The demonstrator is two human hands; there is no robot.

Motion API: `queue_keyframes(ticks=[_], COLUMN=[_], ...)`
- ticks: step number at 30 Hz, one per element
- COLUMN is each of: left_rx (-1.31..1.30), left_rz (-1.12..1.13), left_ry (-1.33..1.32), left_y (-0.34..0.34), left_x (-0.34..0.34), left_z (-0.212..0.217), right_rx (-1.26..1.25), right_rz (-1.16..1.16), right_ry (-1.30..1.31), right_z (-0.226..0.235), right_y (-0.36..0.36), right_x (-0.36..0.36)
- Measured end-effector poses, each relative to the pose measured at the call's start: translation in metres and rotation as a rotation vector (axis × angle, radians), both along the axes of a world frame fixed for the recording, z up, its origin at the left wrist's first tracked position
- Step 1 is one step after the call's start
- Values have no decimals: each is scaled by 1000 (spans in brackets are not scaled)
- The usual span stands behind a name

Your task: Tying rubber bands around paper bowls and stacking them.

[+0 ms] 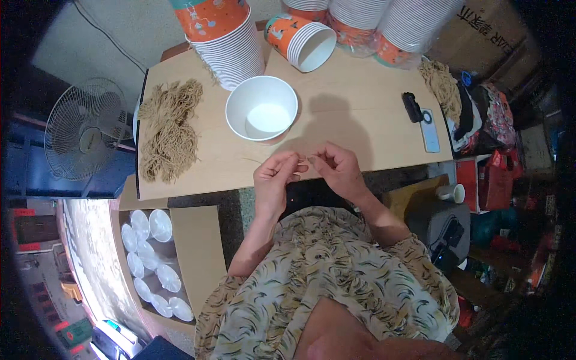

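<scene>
My left hand [277, 179] and my right hand [339, 171] meet fingertip to fingertip just above the table's front edge. Both are closed in a pinch on a thin tan string [252, 159], one end of which trails out past the left hand; the bit between the fingers is very small. Right beyond them an open white paper bucket [262, 111] stands upright, with nothing seen inside. Two bundles of tan string [171, 99] lie at the table's left side, the nearer one [169, 151] loosely tangled.
Behind the bucket rise a tall stack of orange-printed paper buckets [231, 57], a bucket stack on its side [303, 45] and plastic-wrapped stacks [414, 30]. A phone [429, 132] and a black object [412, 107] lie right. A carton [198, 252] of clear cups and a fan [90, 132] stand left.
</scene>
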State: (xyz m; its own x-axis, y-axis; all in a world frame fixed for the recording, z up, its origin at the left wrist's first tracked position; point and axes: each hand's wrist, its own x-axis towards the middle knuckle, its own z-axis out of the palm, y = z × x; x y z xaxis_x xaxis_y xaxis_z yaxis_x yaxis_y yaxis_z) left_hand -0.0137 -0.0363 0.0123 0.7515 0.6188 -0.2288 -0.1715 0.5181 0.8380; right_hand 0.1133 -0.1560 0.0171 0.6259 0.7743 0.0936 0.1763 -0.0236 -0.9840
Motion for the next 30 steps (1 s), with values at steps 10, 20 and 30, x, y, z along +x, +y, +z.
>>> queue_keyframes(ticks=[10,20,30], left_rx=[91,55,210], left_rz=[26,34,46], left_ry=[29,-26,45], left_y=[-3,-3,2], left_x=[-3,0,-2], left_z=[-28,-33,-20], right_rx=[-77,37,111], right_rz=[79,-27,-89], right_ry=[-23,149,198], right_z=[-6,-11,-16], right_y=[-4,-1,-7], right_x=[-1,-3,3])
